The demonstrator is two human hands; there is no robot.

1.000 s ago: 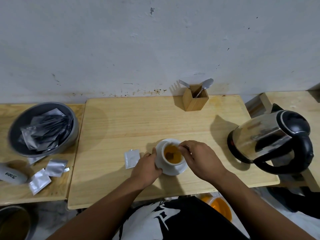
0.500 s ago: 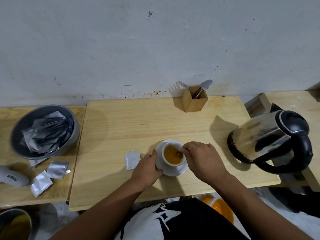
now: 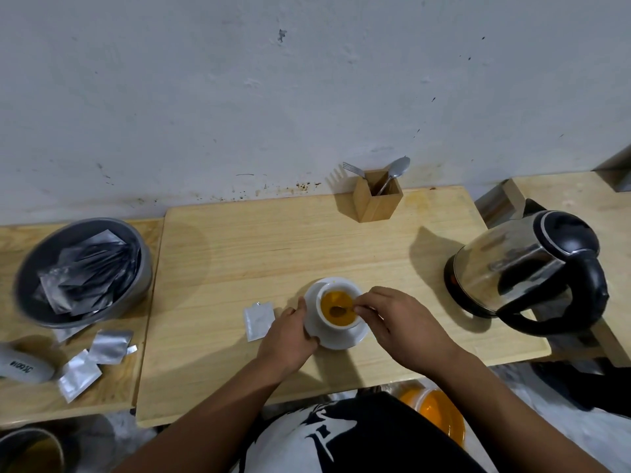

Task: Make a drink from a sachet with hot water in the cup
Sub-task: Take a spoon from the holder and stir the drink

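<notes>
Frame centre: left hand (image 3: 286,336) wraps the white cup (image 3: 329,322) side, steadying it on its saucer (image 3: 355,336). Right hand (image 3: 399,322) pinches a spoon (image 3: 341,310), bowl dipped in the orange drink (image 3: 336,303). Opened sachet (image 3: 259,319) lies just left of the left hand. Grey bowl (image 3: 37,302) at left holds silver sachets; kettle (image 3: 526,268) at right.

One white ceramic cup (image 3: 336,310) of orange liquid stands on one white saucer (image 3: 351,337). One steel electric kettle with a black handle (image 3: 526,271) is present. One square wooden holder (image 3: 377,196) carries one metal fork (image 3: 353,169) and one metal spoon (image 3: 397,169); a second small spoon (image 3: 339,310) sits in the cup. Three silver foil sachets (image 3: 259,319) lie loose outside one grey round bowl (image 3: 85,271), which holds more, too jumbled to count.
</notes>
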